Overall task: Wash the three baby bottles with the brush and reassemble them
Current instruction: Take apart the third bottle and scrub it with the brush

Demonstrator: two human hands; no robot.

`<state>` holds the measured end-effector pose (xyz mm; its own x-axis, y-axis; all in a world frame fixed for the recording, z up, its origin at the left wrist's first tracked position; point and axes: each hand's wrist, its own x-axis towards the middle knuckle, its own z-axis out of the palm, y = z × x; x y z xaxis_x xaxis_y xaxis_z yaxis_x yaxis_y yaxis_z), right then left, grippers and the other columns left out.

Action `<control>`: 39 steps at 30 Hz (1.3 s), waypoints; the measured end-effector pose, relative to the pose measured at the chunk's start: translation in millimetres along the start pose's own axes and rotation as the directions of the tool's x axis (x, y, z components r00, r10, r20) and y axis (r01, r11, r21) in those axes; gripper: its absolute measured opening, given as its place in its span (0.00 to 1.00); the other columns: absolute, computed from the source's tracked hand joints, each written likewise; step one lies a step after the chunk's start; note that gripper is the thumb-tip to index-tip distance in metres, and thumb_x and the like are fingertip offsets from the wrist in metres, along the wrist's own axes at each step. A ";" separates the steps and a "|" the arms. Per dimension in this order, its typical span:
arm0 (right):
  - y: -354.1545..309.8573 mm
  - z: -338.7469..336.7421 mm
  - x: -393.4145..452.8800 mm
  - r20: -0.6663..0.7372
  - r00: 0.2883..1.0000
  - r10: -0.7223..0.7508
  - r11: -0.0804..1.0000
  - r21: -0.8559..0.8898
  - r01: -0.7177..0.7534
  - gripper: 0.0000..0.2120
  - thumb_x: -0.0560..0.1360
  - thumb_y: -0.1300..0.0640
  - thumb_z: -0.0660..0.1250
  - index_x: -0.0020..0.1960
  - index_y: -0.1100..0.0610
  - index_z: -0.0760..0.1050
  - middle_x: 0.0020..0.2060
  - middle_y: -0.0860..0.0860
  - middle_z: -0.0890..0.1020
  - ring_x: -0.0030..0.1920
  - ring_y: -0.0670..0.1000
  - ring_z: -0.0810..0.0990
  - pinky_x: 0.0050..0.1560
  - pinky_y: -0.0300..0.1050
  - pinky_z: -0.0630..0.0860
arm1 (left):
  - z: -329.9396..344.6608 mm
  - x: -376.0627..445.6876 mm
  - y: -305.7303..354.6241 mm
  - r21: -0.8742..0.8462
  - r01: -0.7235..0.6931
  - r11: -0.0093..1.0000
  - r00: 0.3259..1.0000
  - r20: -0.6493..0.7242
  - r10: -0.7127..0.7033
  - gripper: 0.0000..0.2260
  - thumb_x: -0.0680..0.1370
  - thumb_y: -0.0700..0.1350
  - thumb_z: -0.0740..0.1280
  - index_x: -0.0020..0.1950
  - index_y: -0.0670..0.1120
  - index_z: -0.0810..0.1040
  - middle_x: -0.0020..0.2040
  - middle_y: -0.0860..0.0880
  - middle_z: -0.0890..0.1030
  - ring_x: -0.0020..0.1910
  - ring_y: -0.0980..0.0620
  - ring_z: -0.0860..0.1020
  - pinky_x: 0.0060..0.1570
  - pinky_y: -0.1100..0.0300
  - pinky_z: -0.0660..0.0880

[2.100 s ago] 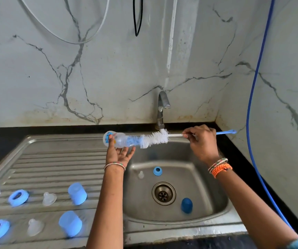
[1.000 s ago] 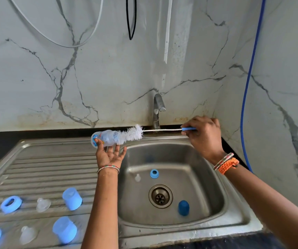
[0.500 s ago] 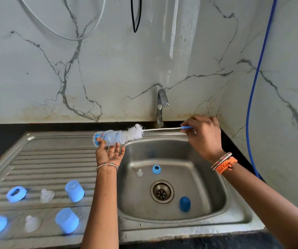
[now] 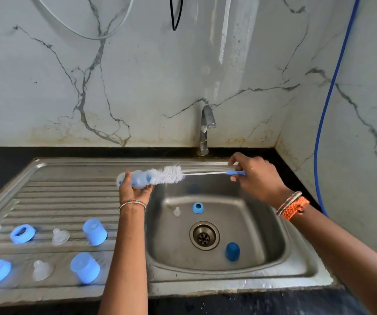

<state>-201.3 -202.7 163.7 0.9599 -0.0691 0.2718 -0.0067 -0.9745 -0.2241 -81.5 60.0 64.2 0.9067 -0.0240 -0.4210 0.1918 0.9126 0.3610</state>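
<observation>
Left hand (image 4: pixel 135 189) curls round the bottle (image 4: pixel 137 179), held on its side over the sink's (image 4: pixel 296 276) left basin edge; right hand (image 4: pixel 254 178) pinches the brush (image 4: pixel 167 175) handle, bristles only partly inside the mouth. Judged step: scrubbing this bottle's inside, so keep brush and bottle in one line, push the bristles to the base and twist, bottle firmly held over the basin. Loose rings (image 4: pixel 22 233), teats (image 4: pixel 60 236) and caps (image 4: pixel 94 231) wait on the drainboard's front-left corner, more parts in the basin.

Brushed steel sink (image 4: pixel 296 271), ribbed drainboard (image 4: pixel 69 192); clear plastic bottle (image 4: pixel 137 179); white bristly brush (image 4: pixel 167 175); glossy marble wall (image 4: pixel 137 76).
</observation>
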 end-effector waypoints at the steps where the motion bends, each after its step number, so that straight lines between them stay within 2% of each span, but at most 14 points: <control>1: -2.6 -0.4 -0.7 -0.079 0.997 -0.019 0.999 -0.039 0.016 0.08 0.74 0.56 0.68 0.53 0.51 0.76 0.43 0.51 0.82 0.46 0.56 0.78 0.41 0.45 0.67 | -0.1 0.0 -3.3 0.005 -0.006 1.000 1.000 -0.027 0.006 0.12 0.79 0.48 0.64 0.53 0.39 0.70 0.57 0.38 0.73 0.64 0.40 0.72 0.59 0.44 0.71; 4: -5.2 -2.9 0.9 -0.208 0.977 -0.041 0.989 -0.146 0.011 0.05 0.75 0.56 0.66 0.48 0.54 0.80 0.43 0.53 0.82 0.47 0.56 0.78 0.49 0.46 0.64 | -1.2 -1.0 -8.8 -0.029 -0.009 1.000 0.999 -0.032 0.008 0.11 0.79 0.44 0.64 0.58 0.41 0.68 0.51 0.40 0.75 0.66 0.41 0.71 0.59 0.45 0.70; 9: 1.7 -10.4 4.0 0.196 0.968 0.158 0.987 -0.027 -0.156 0.14 0.77 0.47 0.63 0.43 0.55 0.81 0.39 0.51 0.81 0.42 0.53 0.79 0.46 0.46 0.73 | 0.0 2.2 -8.6 -0.064 -0.046 0.997 0.999 -0.011 0.046 0.17 0.79 0.46 0.64 0.66 0.44 0.66 0.50 0.42 0.75 0.54 0.43 0.75 0.65 0.41 0.67; 15: 1.0 -6.6 0.6 -0.186 0.979 0.079 0.990 -0.100 -0.099 0.03 0.73 0.52 0.69 0.44 0.50 0.80 0.39 0.47 0.81 0.45 0.53 0.77 0.52 0.45 0.62 | 1.9 -2.0 -15.0 0.023 0.044 0.999 0.998 0.039 -0.045 0.14 0.78 0.52 0.64 0.58 0.45 0.70 0.57 0.43 0.76 0.62 0.42 0.72 0.63 0.44 0.67; 18: 5.8 -12.5 5.2 0.187 0.959 0.211 0.972 0.068 -0.227 0.11 0.76 0.50 0.65 0.38 0.53 0.80 0.28 0.46 0.76 0.32 0.49 0.73 0.38 0.41 0.65 | 1.4 -2.1 -13.6 0.009 0.033 0.999 0.996 0.084 -0.033 0.14 0.78 0.53 0.63 0.59 0.46 0.72 0.57 0.43 0.76 0.61 0.42 0.73 0.55 0.44 0.70; 20: 8.8 -11.9 5.9 0.538 0.816 0.209 0.866 0.286 -0.410 0.17 0.79 0.53 0.60 0.34 0.55 0.79 0.23 0.47 0.70 0.22 0.45 0.65 0.28 0.37 0.61 | 0.3 -2.8 -10.2 -0.057 0.021 0.998 0.992 0.127 -0.013 0.16 0.76 0.52 0.65 0.59 0.46 0.73 0.58 0.42 0.77 0.60 0.41 0.74 0.59 0.41 0.69; 21: 10.0 -10.8 5.1 0.579 0.794 0.186 0.835 0.333 -0.437 0.18 0.79 0.53 0.60 0.34 0.56 0.79 0.22 0.47 0.69 0.20 0.44 0.63 0.26 0.37 0.59 | 1.5 -4.6 -8.5 -0.088 0.015 0.996 0.988 0.153 -0.001 0.17 0.73 0.52 0.66 0.59 0.46 0.74 0.57 0.42 0.77 0.58 0.41 0.76 0.61 0.39 0.68; 26: 10.8 -11.5 -1.8 0.159 0.983 0.092 0.972 0.199 -0.123 0.08 0.77 0.51 0.67 0.39 0.48 0.80 0.34 0.44 0.80 0.29 0.39 0.73 0.37 0.39 0.68 | 3.1 -8.4 1.9 -0.063 -0.021 0.998 0.975 0.221 0.035 0.26 0.68 0.58 0.66 0.61 0.46 0.71 0.51 0.41 0.77 0.52 0.43 0.76 0.55 0.42 0.73; 29: 8.8 -9.0 -5.1 -0.104 0.990 -0.095 0.993 -0.078 0.087 0.09 0.74 0.62 0.68 0.50 0.52 0.82 0.43 0.48 0.81 0.42 0.50 0.77 0.48 0.42 0.63 | -0.6 -1.1 1.9 0.000 -0.007 1.000 0.994 0.110 0.007 0.16 0.76 0.53 0.65 0.54 0.41 0.72 0.45 0.40 0.79 0.48 0.43 0.77 0.62 0.40 0.69; 31: 6.1 -8.9 -6.7 -0.167 0.973 -0.160 0.985 -0.098 0.145 0.10 0.73 0.64 0.68 0.50 0.53 0.83 0.43 0.49 0.82 0.45 0.52 0.78 0.48 0.44 0.63 | -1.0 -4.5 -1.2 -0.013 -0.006 1.000 0.998 0.063 0.007 0.13 0.79 0.50 0.64 0.51 0.39 0.72 0.44 0.40 0.79 0.47 0.44 0.77 0.66 0.41 0.66; 33: 1.6 -18.0 -5.4 0.021 1.000 -0.020 0.996 0.089 0.018 0.06 0.74 0.60 0.68 0.45 0.53 0.83 0.35 0.47 0.81 0.36 0.47 0.77 0.40 0.41 0.68 | -4.4 -4.7 -0.1 -0.075 -0.012 0.997 0.992 0.127 0.021 0.14 0.76 0.46 0.68 0.55 0.40 0.71 0.47 0.41 0.77 0.47 0.44 0.76 0.66 0.42 0.66; 36: 4.6 -20.9 -3.1 0.503 0.856 0.121 0.872 0.358 -0.334 0.15 0.79 0.60 0.61 0.37 0.57 0.82 0.20 0.46 0.72 0.19 0.43 0.65 0.25 0.37 0.62 | -2.2 -4.2 5.0 -0.212 -0.025 0.977 0.965 0.250 0.079 0.41 0.47 0.42 0.84 0.56 0.39 0.72 0.47 0.40 0.78 0.49 0.42 0.77 0.60 0.41 0.69; 37: 6.2 -18.7 -3.6 0.527 0.840 0.128 0.850 0.378 -0.366 0.17 0.79 0.61 0.59 0.36 0.57 0.81 0.19 0.45 0.70 0.18 0.43 0.63 0.24 0.37 0.61 | 0.2 -4.2 4.9 -0.222 -0.034 0.974 0.965 0.247 0.090 0.42 0.46 0.42 0.84 0.56 0.39 0.72 0.47 0.40 0.78 0.50 0.41 0.76 0.61 0.41 0.69; 39: 7.4 -13.5 -4.7 0.413 0.900 0.141 0.885 0.355 -0.302 0.16 0.79 0.58 0.61 0.36 0.52 0.81 0.21 0.45 0.73 0.22 0.42 0.69 0.29 0.39 0.65 | 2.3 -7.1 4.9 -0.228 -0.037 0.973 0.972 0.219 0.088 0.30 0.64 0.44 0.78 0.61 0.40 0.70 0.49 0.39 0.76 0.51 0.41 0.76 0.66 0.41 0.66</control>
<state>-209.7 -212.5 173.4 0.9784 -0.1116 -0.1741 -0.1964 -0.7654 -0.6129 -86.1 63.6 70.8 0.9802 -0.0321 -0.1955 0.0674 0.9819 0.1767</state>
